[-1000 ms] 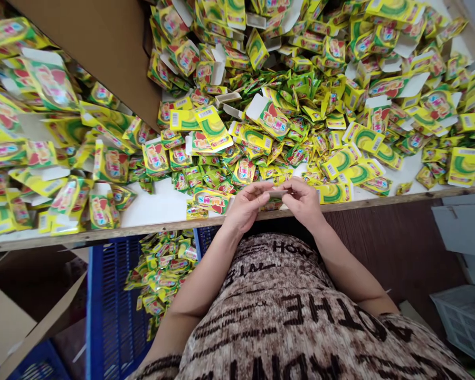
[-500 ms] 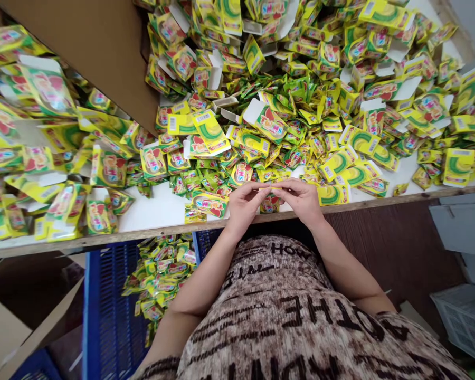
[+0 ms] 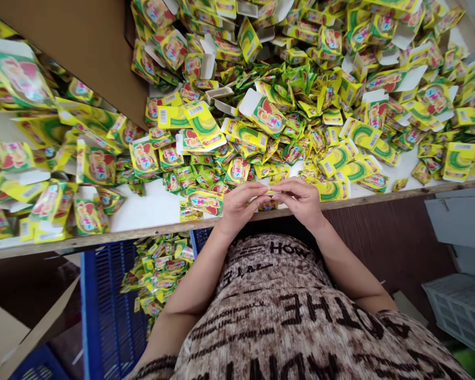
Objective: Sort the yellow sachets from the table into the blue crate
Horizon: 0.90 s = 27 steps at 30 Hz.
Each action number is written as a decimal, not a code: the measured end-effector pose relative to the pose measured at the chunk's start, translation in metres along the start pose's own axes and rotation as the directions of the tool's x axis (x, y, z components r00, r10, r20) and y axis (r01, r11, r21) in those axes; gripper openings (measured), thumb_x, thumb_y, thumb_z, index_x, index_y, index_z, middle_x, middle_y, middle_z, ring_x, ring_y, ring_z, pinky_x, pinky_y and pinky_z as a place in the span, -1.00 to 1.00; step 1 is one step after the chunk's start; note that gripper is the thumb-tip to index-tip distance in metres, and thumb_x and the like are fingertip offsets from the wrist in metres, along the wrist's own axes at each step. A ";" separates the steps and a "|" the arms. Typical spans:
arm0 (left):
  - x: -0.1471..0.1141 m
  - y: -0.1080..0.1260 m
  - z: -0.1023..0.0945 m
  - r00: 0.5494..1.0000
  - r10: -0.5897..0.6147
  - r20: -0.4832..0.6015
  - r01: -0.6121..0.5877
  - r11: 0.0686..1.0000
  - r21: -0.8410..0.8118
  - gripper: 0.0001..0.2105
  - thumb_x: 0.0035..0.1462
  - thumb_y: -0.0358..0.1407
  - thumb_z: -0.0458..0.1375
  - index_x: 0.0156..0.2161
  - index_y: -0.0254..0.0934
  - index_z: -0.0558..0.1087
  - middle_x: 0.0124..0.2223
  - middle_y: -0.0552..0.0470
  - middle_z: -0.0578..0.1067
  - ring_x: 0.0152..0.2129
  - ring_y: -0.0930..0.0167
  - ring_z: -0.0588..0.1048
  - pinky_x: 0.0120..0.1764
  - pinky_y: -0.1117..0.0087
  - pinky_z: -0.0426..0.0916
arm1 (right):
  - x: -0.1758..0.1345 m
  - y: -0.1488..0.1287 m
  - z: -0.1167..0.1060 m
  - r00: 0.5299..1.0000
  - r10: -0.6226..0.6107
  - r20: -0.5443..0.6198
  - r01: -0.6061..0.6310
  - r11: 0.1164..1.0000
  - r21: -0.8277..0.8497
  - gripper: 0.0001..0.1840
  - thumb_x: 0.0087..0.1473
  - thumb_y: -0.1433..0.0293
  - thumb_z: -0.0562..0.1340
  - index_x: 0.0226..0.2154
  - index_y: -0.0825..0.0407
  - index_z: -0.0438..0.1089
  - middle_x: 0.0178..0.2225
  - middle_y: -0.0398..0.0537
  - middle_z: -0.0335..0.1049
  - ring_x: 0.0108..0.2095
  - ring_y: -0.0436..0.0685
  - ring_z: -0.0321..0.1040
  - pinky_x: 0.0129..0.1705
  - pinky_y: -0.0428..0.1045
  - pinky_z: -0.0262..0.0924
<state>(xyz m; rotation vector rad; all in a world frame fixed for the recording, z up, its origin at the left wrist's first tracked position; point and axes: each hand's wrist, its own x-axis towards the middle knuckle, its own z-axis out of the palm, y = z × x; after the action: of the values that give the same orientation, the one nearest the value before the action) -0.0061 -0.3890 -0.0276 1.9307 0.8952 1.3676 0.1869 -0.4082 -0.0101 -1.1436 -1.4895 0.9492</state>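
Note:
My left hand (image 3: 238, 209) and my right hand (image 3: 301, 201) meet at the table's front edge, fingertips pinched close together. Between them is a small yellow carton (image 3: 269, 193), seen nearly edge-on and mostly covered by the fingers. Just left of my left hand lies a yellow-green carton (image 3: 205, 201) with a pink-lettered front. Beside my right hand a yellow carton with a green swirl (image 3: 330, 191) rests flat. Green sachets (image 3: 201, 177) are heaped beyond the left hand.
The white table (image 3: 136, 206) bears a large pile of cartons and sachets. A brown cardboard sheet (image 3: 75, 53) stands at the upper left. Below are a blue crate (image 3: 103, 311) beside heaped sachets (image 3: 164, 269), an open cardboard box (image 3: 43, 330) and a grey crate (image 3: 461, 311).
The view has shifted slightly, so the left-hand things sit further left. Both hands stay together at the carton, which now shows less below the fingers.

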 end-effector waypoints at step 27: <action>-0.007 0.001 0.008 0.839 -0.516 0.171 0.531 0.712 -0.458 -0.62 0.12 -0.24 0.31 0.08 -0.13 0.51 0.04 -0.05 0.59 -0.04 0.33 0.56 0.01 0.32 0.47 | 0.015 -0.005 0.004 0.972 0.237 -0.012 -0.232 0.960 0.156 -0.81 0.02 0.26 0.41 -0.27 -0.06 0.61 -0.30 -0.09 0.49 -0.46 -0.03 0.41 -0.44 -0.06 0.45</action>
<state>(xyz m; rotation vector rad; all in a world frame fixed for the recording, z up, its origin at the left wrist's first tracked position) -0.0001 -0.3956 -0.0324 1.1751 0.8840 1.0736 0.1814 -0.3954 -0.0029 -1.2331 -1.2508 1.1821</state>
